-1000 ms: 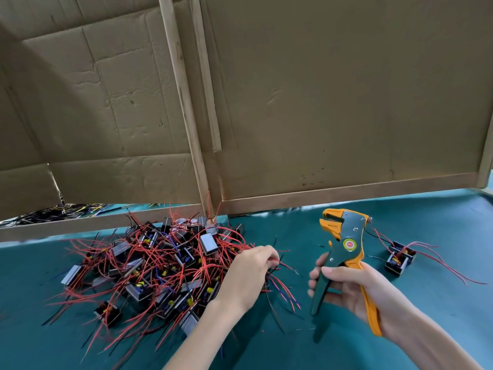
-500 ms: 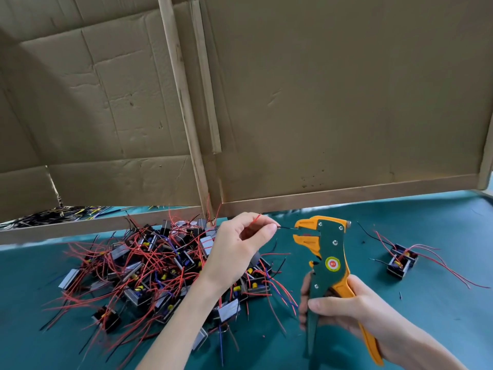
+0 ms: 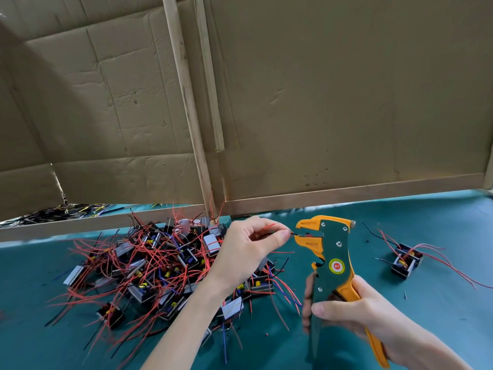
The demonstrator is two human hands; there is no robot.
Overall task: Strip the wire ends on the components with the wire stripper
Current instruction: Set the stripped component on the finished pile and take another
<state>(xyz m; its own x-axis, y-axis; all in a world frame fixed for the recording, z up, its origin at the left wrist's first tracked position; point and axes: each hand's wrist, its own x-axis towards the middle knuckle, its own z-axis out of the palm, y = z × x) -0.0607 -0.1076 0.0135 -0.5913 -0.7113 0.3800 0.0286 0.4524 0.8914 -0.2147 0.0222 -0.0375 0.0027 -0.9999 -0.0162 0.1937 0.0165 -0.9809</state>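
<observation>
- Since 1 s ago: L hand (image 3: 248,249) has lifted off the tangled pile of small black boxy components w/ red wires (image 3: 160,263), and the green-and-orange wire stripper (image 3: 330,252) has shifted left to meet it.
- R hand (image 3: 354,313), nearest, has its fingers curled round the stripper's handles. Tool is upright, jaws part-open and facing left.
- L hand pinches a thin red wire (image 3: 267,227) betw. thumb & forefinger. Its dark tip sits at the jaw mouth; can't tell if it's inside.
- Pile lies beneath and left of the L forearm on the teal-green mat (image 3: 440,329).
- One lone black component w/ red & black leads (image 3: 406,261) lies apart, right of the stripper.
- Behind: creased brown cardboard wall (image 3: 333,102) on pale wooden battens (image 3: 186,102).
- Far left, under the wall: heap of dark & yellow wires (image 3: 53,213).
</observation>
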